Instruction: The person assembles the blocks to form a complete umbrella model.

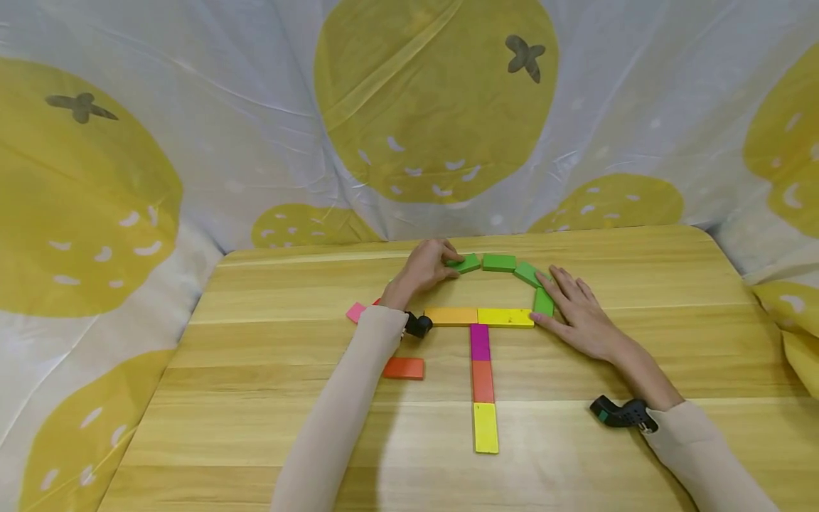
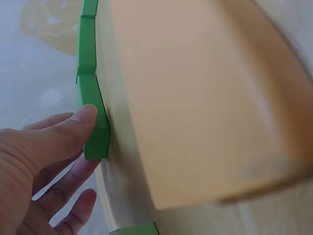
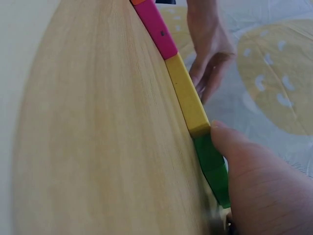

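Note:
My left hand (image 1: 424,270) pinches a green block (image 1: 470,264) at the left of an arc of green blocks on the wooden table. In the left wrist view its thumb lies on that green block (image 2: 91,95), with fingers on the far side. My right hand (image 1: 584,321) lies with fingers spread at the arc's right end. Its fingertips touch the green blocks there (image 1: 543,302), and its thumb meets the end of a yellow block (image 1: 505,317). An orange block (image 1: 451,317) adjoins the yellow one, forming a straight row under the arc.
A column of purple (image 1: 480,343), orange-red (image 1: 483,382) and yellow (image 1: 485,428) blocks runs down from the row. A red-orange block (image 1: 404,368) lies apart, left of it. My left forearm partly covers a pink block (image 1: 355,311). A patterned curtain (image 1: 269,142) hangs behind the table (image 1: 256,398).

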`<act>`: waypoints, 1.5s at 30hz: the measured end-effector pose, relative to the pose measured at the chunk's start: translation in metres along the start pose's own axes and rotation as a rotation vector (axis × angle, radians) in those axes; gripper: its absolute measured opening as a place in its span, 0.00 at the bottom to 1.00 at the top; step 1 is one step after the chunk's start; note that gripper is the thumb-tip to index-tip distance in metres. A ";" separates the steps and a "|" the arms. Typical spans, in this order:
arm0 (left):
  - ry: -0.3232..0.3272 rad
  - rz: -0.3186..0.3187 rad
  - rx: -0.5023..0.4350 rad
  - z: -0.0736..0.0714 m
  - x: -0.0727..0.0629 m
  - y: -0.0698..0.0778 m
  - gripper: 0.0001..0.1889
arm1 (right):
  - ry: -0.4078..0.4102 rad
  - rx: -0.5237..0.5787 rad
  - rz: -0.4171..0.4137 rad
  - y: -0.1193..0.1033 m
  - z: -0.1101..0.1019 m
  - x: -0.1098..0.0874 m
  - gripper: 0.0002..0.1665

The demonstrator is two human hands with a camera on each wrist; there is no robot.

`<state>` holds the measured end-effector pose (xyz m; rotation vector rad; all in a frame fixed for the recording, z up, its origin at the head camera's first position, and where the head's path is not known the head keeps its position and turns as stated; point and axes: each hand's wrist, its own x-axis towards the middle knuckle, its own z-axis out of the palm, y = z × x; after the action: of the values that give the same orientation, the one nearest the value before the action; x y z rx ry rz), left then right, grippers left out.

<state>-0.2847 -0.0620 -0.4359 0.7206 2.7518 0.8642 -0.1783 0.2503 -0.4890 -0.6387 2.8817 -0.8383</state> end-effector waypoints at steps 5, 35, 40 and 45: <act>0.001 -0.003 -0.026 -0.001 -0.001 0.000 0.18 | -0.010 -0.006 0.008 -0.002 -0.002 0.000 0.49; 0.010 0.035 -0.039 -0.005 -0.008 -0.008 0.19 | -0.015 -0.007 -0.002 -0.003 0.004 0.002 0.49; -0.007 0.010 -0.030 -0.020 -0.028 -0.015 0.18 | -0.011 -0.005 -0.002 -0.003 0.001 0.000 0.49; -0.012 -0.029 -0.052 -0.033 -0.062 -0.037 0.19 | 0.006 -0.004 -0.018 -0.002 0.001 -0.001 0.49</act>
<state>-0.2551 -0.1359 -0.4291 0.6720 2.7118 0.9190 -0.1765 0.2490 -0.4890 -0.6655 2.8879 -0.8378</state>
